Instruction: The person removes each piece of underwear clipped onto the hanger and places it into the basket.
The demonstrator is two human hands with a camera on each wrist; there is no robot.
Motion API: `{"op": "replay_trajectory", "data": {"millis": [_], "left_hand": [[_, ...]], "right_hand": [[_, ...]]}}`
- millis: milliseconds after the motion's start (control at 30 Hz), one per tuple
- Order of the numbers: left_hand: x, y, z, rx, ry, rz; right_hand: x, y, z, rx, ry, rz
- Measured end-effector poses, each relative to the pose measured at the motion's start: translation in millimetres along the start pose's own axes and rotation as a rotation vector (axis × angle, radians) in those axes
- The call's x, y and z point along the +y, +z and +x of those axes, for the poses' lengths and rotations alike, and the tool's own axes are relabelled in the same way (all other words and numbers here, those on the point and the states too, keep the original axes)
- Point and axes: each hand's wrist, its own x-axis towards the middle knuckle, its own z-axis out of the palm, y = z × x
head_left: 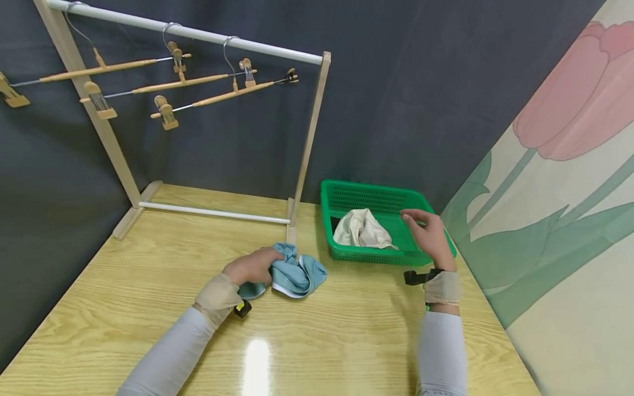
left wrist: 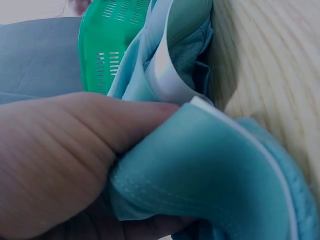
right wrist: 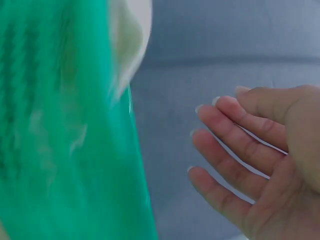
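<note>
A crumpled blue cloth garment (head_left: 297,275) with white edging lies bunched on the table. My left hand (head_left: 255,265) grips its left side; in the left wrist view the thumb (left wrist: 135,120) presses on a fold of the blue fabric (left wrist: 200,165), and the other fingers pass beneath. My right hand (head_left: 427,234) hovers over the right end of a green basket (head_left: 381,256), holding nothing. Seen from the right wrist, its fingers (right wrist: 235,150) are loosely bent and apart from the basket. A white cloth (head_left: 361,228) lies in the basket's left part.
A wooden rack (head_left: 312,132) with a white top rail (head_left: 198,36) stands at the back left. Several clip hangers (head_left: 208,82) hang from it. Dark curtain (head_left: 396,110) backs the table (head_left: 337,341), and a tulip-patterned wall (head_left: 559,220) rises at the right.
</note>
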Motion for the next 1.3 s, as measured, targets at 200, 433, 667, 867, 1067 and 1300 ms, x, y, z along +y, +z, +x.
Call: {"op": "replay_trajectory", "data": {"millis": [200,433,667,867,1067,1300], "left_hand": [[-3.3,3.6,4.0,-0.005,-0.033,0.008],[-3.2,2.2,2.9,0.017,-0.028,0.009],[-2.8,2.0,3.1,0.008,-0.027,-0.007],[-3.6,3.8,2.2,0.003,-0.035,0.000],[-3.6,4.3,1.7,-0.004,-0.047,-0.009],[-5.3,4.1,2.8,-0.002,-0.045,-0.005]], "right_hand": [[35.1,-14.1,-27.2,0.165,0.100,-0.066],[59.6,-19.5,-37.3,0.229,0.199,-0.146],[76.0,-18.2,-40.5,0.234,0.275,-0.156],[77.0,-18.5,-41.4,0.239,0.319,-0.184],[75.1,-20.7,-41.4,0.186,0.373,-0.173],[70.3,-23.5,-42.7,0.158,0.408,-0.152]]}}
